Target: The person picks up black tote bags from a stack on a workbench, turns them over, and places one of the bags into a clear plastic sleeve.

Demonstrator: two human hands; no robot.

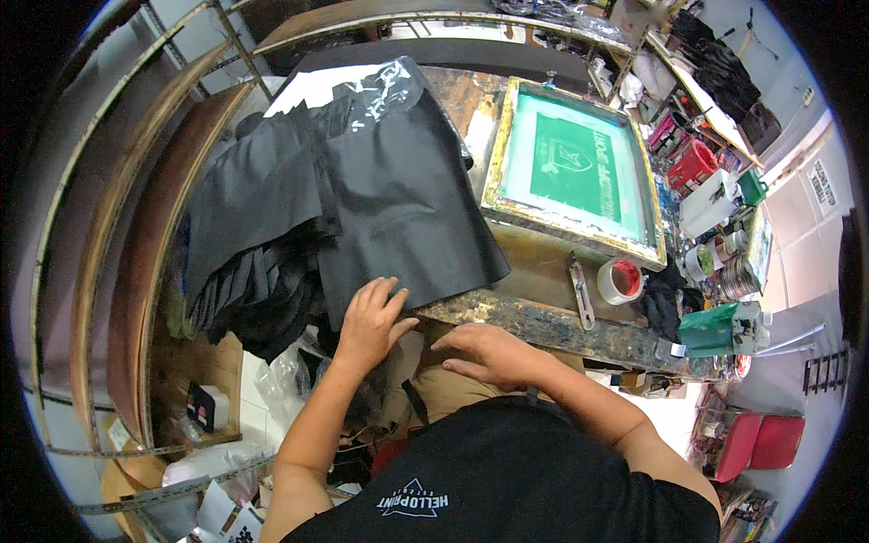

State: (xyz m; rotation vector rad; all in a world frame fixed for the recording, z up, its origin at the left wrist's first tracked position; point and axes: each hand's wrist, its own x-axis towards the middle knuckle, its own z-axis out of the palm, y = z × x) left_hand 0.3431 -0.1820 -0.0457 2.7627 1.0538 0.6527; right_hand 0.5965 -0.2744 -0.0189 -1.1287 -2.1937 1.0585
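A black fabric sheet (407, 199) lies smooth over the left part of the worktable, its near edge at the table's front. My left hand (369, 312) rests at that near edge, fingers spread and touching the fabric. Beside it, off the table's front edge, my right hand (489, 351) hovers with its fingers stretched toward the left hand and nothing in them. Left of the sheet, a stack of black fabric pieces (262, 199) hangs in folds over the side. To the right sits a wooden-framed printing screen (570, 163) with a green stencil.
A tub with red ink (620, 281) and a metal clamp-like tool (581, 291) stand near the table's front edge (543, 317). Green and white containers (720, 328) crowd the right side. Tall rack shelves (136, 244) rise at the left. A red chair (760, 445) stands at lower right.
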